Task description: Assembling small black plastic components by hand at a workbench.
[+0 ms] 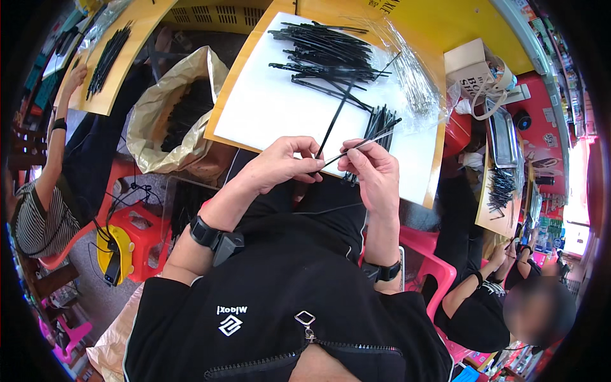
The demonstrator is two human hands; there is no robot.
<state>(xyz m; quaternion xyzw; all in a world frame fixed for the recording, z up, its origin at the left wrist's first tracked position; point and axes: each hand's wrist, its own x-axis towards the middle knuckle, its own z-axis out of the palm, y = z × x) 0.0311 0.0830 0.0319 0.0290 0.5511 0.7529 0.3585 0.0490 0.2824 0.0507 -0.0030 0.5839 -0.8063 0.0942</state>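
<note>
Here, the left hand's (286, 164) fingers are clamped on a long black stick (333, 124) slanting over the white sheet (254, 118), while the right hand (375, 170) pinches a thin pale strip (380, 137). Beyond lies a black stick heap (328, 54).

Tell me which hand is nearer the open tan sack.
Left. The left hand is to the sack's right; the right hand is farther right, beyond the left one.

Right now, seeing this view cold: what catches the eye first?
The messy heap of thin black strips on the white sheet, upper middle. Just below, the left hand and right hand nearly meet around a slender strip. Then, left of the sheet, a wide-open gold sack with dark contents.
</note>
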